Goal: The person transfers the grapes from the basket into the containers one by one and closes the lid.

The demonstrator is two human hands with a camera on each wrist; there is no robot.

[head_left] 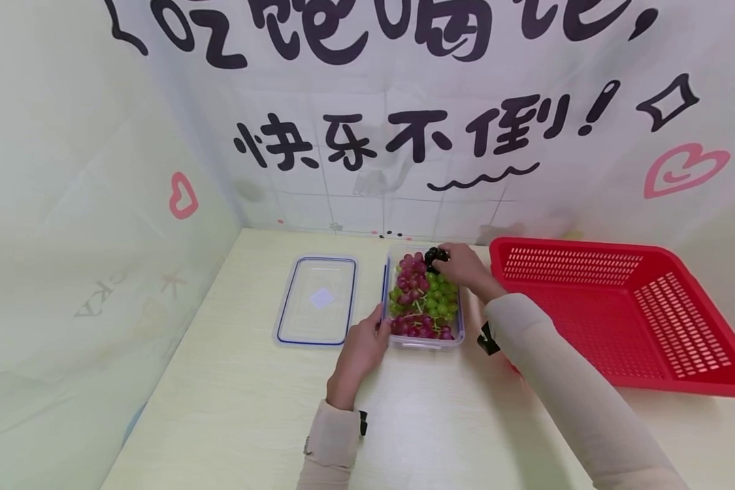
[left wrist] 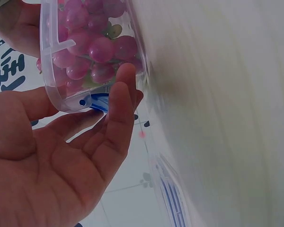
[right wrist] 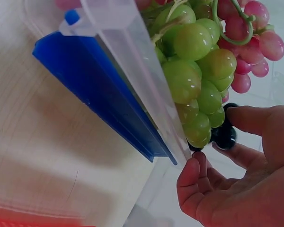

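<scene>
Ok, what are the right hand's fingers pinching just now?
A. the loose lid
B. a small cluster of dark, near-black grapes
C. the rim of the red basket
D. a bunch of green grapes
B: the right hand pinches dark grapes at the far end of the clear container, beside the green grapes; the lid lies apart to the left and the red basket is untouched.

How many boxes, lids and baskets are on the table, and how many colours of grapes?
Clear boxes: 1
Lids: 1
Red baskets: 1
Total things: 3
Grape colours: 3, namely red, green and dark ones held by the right hand
</scene>
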